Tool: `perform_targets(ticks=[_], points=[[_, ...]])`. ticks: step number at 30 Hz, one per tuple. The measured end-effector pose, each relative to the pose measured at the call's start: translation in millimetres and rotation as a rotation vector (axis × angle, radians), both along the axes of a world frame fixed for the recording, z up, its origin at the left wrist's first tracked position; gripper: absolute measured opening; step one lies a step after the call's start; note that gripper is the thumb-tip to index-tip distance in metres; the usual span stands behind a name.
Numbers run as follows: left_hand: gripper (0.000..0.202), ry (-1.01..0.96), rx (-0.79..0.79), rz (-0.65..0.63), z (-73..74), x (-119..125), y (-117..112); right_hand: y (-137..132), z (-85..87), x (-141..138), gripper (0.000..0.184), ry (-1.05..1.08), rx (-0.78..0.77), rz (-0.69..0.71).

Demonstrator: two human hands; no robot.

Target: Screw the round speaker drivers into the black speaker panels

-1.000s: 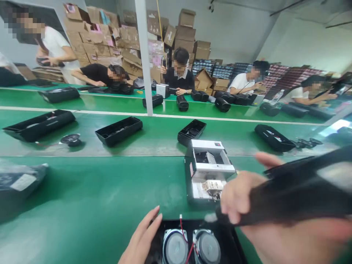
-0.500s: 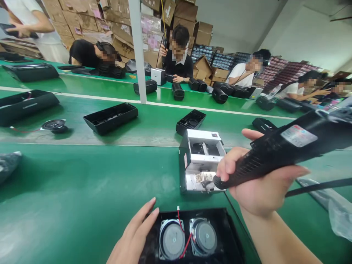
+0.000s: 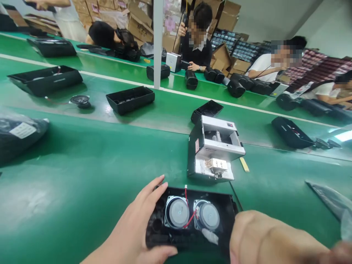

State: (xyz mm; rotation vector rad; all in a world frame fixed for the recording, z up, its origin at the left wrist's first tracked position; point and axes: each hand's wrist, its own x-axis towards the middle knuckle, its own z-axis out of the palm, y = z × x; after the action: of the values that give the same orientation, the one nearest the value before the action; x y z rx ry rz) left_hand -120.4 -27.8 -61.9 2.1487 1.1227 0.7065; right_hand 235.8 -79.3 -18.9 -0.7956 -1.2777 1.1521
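A black speaker housing (image 3: 176, 240) lies open side up in front of me, slightly tilted. Inside it sit two round speaker drivers (image 3: 179, 213) with grey magnet backs, joined by red wires (image 3: 190, 219). My left hand (image 3: 134, 223) clasps the housing's left end, thumb along the near edge and fingers over the far corner. Curled round the right end is my right hand (image 3: 261, 234); its fingertips are hidden behind the housing. Just beyond stands a silver and black screw feeder (image 3: 220, 146).
Open black housings (image 3: 130, 101) and a loose driver (image 3: 80, 101) lie on the green belt beyond. A bagged item (image 3: 20, 134) is at left, a clear plastic bag (image 3: 330, 200) at right. A white post (image 3: 157, 47) rises ahead; several co-workers sit across the line.
The black electric screwdriver has left my right hand and the view. That hand has come down to the housing's right end. My left hand now wraps the left end, and my view has shifted.
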Motion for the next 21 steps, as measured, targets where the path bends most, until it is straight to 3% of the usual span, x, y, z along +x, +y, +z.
perform_targets(ticks=[3, 5, 14, 21], points=[[0.12, 0.011, -0.047, 0.016, 3.6, 3, -2, 6, -10.5, 15, 0.045, -0.112, -0.01, 0.261], [0.121, 0.002, -0.064, 0.009, 6.9, 5, -3, 11, -10.0, 22, 0.048, -0.188, -0.065, 0.32], [0.121, -0.023, -0.056, 0.003, 10.2, 5, -2, 28, -8.6, 25, 0.042, -0.301, -0.003, 0.19], [0.119, -0.031, -0.058, -0.007, 9.3, 5, -2, 32, -6.0, 23, 0.042, -0.131, -0.063, 0.226]])
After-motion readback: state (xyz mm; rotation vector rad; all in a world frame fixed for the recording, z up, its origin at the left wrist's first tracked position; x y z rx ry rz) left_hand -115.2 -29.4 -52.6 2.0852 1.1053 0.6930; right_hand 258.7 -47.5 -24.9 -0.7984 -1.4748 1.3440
